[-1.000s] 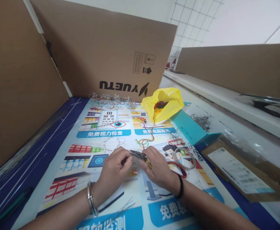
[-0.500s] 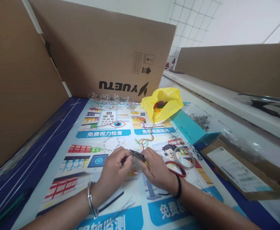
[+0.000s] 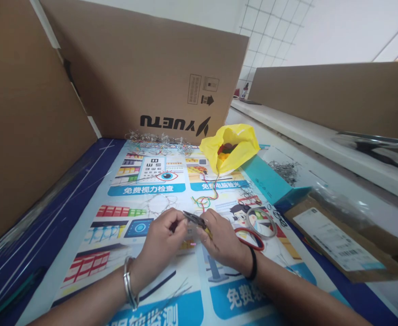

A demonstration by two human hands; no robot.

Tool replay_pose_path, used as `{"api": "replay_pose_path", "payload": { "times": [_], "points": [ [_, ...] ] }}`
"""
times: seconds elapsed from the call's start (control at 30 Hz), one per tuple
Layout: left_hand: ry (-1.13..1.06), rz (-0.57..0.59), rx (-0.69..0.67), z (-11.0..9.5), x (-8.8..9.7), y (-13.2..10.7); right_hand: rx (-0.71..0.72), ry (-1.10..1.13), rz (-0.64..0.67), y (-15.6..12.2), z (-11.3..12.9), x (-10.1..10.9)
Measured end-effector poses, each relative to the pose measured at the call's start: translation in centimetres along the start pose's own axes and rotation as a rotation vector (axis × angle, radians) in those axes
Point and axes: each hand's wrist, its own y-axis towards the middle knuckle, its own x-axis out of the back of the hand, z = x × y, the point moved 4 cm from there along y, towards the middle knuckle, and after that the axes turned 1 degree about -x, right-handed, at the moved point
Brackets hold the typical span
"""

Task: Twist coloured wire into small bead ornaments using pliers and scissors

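My right hand [image 3: 221, 237] is closed around a pair of pliers [image 3: 195, 220] with dark jaws and yellow on the handles. The jaws point left, toward the fingertips of my left hand [image 3: 167, 235]. That hand is closed in a pinch right at the jaw tips; what lies between its fingers is too small to make out. Just beyond the hands, a red, green and yellow cord [image 3: 206, 199] runs over the printed sheet [image 3: 188, 206] up to a yellow bag [image 3: 233, 151]. Some thin wire pieces [image 3: 161, 204] lie beyond my left hand.
Red-handled scissors [image 3: 253, 240] and a clear tape roll [image 3: 269, 224] lie beside my right wrist. A blue box [image 3: 270, 183] with tangled metal wire [image 3: 283, 172] and a brown package [image 3: 338, 244] stand to the right. Cardboard walls [image 3: 144, 68] rise behind; a wire heap [image 3: 160, 140] lies at their foot.
The left fingers have shifted very slightly at the plier tips. Otherwise both hands keep the same place, and the pliers stay in the right hand.
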Motion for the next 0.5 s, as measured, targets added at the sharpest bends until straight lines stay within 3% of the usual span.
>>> {"api": "replay_pose_path", "payload": {
  "times": [0.23,0.5],
  "points": [
    [-0.149,0.042,0.092,0.71,-0.19,0.3,-0.009,-0.005,0.012,0.08,-0.15,-0.04],
    [-0.104,0.083,0.071,0.88,0.14,0.85,-0.018,0.072,0.046,0.06,-0.15,-0.02]
  ]
}}
